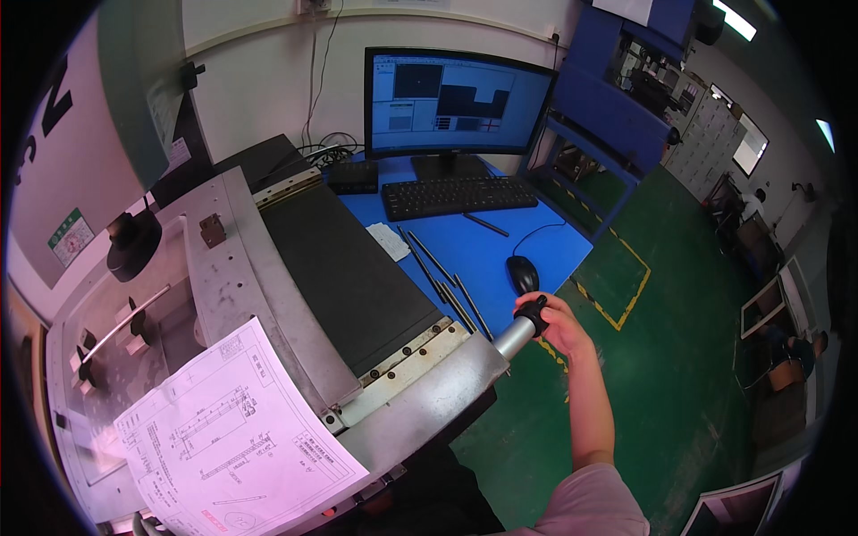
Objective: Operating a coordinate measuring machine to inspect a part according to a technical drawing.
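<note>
My right hand (563, 323) is closed around a black knob (533, 314) at the end of a silver shaft (514, 339). The shaft sticks out from the right side of a metal measuring machine (438, 393). On the machine's glass stage, a thin pale rod (130, 323) rests across two small dark holders (136, 332), beneath a black round lens head (134, 246). A printed technical drawing (241, 438) lies over the near part of the machine. My left hand does not show; a dark shape at the lower left edge is too cut off to make out.
On the blue table (366, 207) stand a monitor (458, 103), a keyboard (458, 196) and a mouse (522, 273). Several slim dark rods (431, 259) lie beside a crumpled white cloth (387, 241). A blue machine (608, 107) stands beyond, and another person (804, 348) is at the far right.
</note>
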The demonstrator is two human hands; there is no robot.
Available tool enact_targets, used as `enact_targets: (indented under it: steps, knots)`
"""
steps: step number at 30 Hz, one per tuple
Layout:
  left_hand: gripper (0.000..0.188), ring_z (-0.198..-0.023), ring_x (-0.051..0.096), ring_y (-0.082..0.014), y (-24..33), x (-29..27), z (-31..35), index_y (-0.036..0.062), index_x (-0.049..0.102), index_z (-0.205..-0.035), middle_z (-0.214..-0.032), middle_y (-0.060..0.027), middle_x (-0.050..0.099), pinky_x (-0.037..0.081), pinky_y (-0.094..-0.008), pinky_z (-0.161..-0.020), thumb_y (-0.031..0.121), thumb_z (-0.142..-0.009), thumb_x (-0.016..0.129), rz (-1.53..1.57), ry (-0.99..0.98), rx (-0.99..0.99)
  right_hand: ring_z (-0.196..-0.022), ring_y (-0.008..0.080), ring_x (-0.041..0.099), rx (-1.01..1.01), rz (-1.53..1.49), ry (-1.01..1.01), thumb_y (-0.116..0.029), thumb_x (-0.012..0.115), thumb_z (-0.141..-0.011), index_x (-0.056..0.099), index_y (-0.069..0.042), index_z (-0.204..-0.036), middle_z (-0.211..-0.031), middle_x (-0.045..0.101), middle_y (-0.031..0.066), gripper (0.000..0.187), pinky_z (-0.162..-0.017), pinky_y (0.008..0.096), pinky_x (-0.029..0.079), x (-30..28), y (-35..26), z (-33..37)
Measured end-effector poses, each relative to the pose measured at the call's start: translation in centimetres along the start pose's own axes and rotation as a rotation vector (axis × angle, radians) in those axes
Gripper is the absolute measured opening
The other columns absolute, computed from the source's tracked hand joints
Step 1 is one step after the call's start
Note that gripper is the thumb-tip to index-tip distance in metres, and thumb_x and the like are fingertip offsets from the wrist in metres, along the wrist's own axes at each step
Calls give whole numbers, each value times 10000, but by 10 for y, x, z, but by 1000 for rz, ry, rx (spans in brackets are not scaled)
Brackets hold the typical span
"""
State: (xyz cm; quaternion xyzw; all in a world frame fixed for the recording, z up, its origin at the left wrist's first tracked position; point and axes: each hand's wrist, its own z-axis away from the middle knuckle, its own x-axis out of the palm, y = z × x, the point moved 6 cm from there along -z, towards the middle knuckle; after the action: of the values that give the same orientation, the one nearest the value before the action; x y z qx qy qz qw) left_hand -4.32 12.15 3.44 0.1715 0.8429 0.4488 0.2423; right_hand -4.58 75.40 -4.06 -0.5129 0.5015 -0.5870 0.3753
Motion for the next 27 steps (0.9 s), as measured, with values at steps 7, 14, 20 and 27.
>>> enact_targets:
  steps: [7,14,20,27]
  knots:
    - [160,-603,496,-152,0,0,0,-13,540,-854,-739,-87,553,388,-224,-491,101,-753,492,39,1,7,-697,108,513,-14,11,3,-273,538,-663,488,-32,-977,-856,536,64,399,-480,185,391,1,-1,0]
    - [158,-603,496,-153,1,0,-1,-13,546,-842,-735,-87,553,388,-227,-489,104,-752,489,21,1,40,-703,110,511,-14,9,2,-279,535,-666,488,-35,-973,-865,531,64,395,-484,189,390,-1,4,-3]
    - [156,-600,494,-152,4,2,-1,-12,548,-837,-731,-85,552,388,-229,-484,105,-753,487,18,2,44,-706,110,509,-20,3,3,-282,541,-662,488,-38,-972,-871,528,64,398,-488,192,389,-2,1,-1]
    - [179,-601,475,-131,-11,5,-5,-1,539,-860,-731,-65,537,381,-210,-496,134,-775,459,87,-8,34,-718,119,508,-16,9,13,-294,547,-656,487,-38,-973,-873,527,66,412,-493,193,388,-9,4,3]
